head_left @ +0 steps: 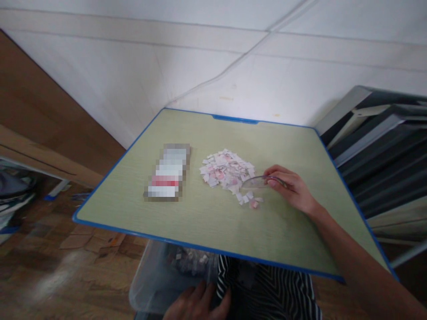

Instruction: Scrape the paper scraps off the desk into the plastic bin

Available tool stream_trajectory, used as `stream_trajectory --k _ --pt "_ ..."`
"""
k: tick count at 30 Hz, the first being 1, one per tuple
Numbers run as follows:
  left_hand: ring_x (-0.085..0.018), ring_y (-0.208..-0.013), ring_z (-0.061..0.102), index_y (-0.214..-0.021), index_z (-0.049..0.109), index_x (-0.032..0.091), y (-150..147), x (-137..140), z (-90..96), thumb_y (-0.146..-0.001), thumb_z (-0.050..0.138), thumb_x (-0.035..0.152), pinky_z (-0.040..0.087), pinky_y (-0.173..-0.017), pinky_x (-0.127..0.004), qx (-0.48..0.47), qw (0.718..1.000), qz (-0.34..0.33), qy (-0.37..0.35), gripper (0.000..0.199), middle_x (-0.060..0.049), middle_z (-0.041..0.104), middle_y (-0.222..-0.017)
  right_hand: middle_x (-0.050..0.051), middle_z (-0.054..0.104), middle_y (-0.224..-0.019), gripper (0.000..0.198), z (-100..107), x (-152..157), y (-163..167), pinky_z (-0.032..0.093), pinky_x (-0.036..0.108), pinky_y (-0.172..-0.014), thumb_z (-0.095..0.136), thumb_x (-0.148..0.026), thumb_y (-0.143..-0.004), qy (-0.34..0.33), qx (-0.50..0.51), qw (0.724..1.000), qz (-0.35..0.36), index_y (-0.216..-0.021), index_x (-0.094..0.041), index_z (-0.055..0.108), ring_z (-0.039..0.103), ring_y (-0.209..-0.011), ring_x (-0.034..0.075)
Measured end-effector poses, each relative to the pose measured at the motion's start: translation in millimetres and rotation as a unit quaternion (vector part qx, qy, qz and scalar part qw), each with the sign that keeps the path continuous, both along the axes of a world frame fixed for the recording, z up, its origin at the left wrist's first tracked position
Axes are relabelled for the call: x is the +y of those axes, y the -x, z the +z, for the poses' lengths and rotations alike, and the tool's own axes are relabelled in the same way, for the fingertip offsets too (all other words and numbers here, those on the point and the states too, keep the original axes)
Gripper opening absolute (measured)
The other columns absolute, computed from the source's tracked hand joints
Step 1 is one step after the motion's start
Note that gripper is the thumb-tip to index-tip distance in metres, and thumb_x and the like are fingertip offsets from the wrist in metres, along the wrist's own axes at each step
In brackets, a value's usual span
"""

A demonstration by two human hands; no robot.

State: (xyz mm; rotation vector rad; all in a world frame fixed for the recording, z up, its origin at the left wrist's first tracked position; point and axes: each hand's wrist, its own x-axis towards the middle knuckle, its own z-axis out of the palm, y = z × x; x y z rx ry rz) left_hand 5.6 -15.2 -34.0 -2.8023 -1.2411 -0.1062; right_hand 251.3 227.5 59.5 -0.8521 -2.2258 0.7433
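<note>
Small white and pinkish pieces [225,169] are lying in a loose heap around the middle of the table [200,222]. Nearest to us, our left hand [198,304] is showing below the near edge, beside a striped cloth [283,286]; its fingers are curving, and we are unable to tell whether it is holding anything. A clear plastic bin [140,282] is standing just beyond this hand, partly hidden by the near edge, and more small items [190,260], too dim for us to make out, are lying inside it. Farther left, we are seeing the wooden floor [70,271] beyond the near-left corner.

Up on the table, a few stray pieces [248,198] are lying on the heap's near side. Between the heap and the right edge, our right hand [283,182] is pinching a thin, curved, see-through object [255,182] between thumb and fingers, and its far end is reaching the heap's right side. Toward the left edge, an oblong item [168,172] is lying flat, apart from the heap, its surface pixelated. Beyond the right edge, dark panels [383,138] are leaning; past the far edge, a pale wall [116,80] is rising.
</note>
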Motion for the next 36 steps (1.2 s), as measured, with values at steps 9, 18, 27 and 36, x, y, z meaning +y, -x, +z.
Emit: stream_trajectory --k 9,18,27,36 --pt "-0.016 -0.062 0.059 -0.120 0.041 0.029 -0.8 -3.0 -11.2 -0.080 0.051 0.023 0.045 -0.046 -0.020 -0.027 0.999 0.009 -0.026 0.042 -0.003 0.064 -0.080 0.006 0.055 -0.084 0.022 1.6 1.4 -2.5 0.043 0.028 -0.064 0.047 -0.032 -0.084 0.022 -0.003 1.000 -0.007 -0.070 -0.018 0.058 0.053 -0.077 0.014" --pt "-0.017 -0.066 0.060 -0.123 0.039 0.028 0.4 -3.1 -5.7 -0.081 0.050 0.023 0.048 -0.048 -0.022 -0.017 1.000 0.007 0.007 0.043 -0.004 0.065 -0.084 0.006 0.056 -0.085 0.024 5.4 1.6 -2.0 0.043 0.029 -0.066 0.048 -0.035 -0.083 0.045 -0.013 0.999 0.001 -0.071 -0.019 0.060 0.054 -0.078 0.015" --pt "-0.018 -0.066 0.060 -0.123 0.039 0.028 -0.3 -7.6 -12.8 -0.080 0.052 0.027 0.048 -0.048 -0.022 -0.022 0.999 0.013 0.022 0.045 -0.006 0.064 -0.085 0.005 0.055 -0.080 0.024 16.5 -2.4 -8.8 0.042 0.025 -0.057 0.051 -0.036 -0.081 0.135 -0.018 0.989 0.057 -0.072 -0.018 0.062 0.053 -0.070 0.013" --pt "-0.017 -0.068 0.060 -0.125 0.035 0.026 -0.4 -1.8 -2.5 -0.081 0.050 0.022 0.048 -0.050 -0.021 0.028 0.998 -0.007 0.049 0.046 -0.006 0.063 -0.086 0.005 0.057 -0.085 0.020 13.9 -3.5 -5.2 0.044 0.025 -0.063 0.051 -0.032 -0.082 0.155 -0.025 0.983 0.096 -0.077 -0.017 0.064 0.055 -0.076 0.013"
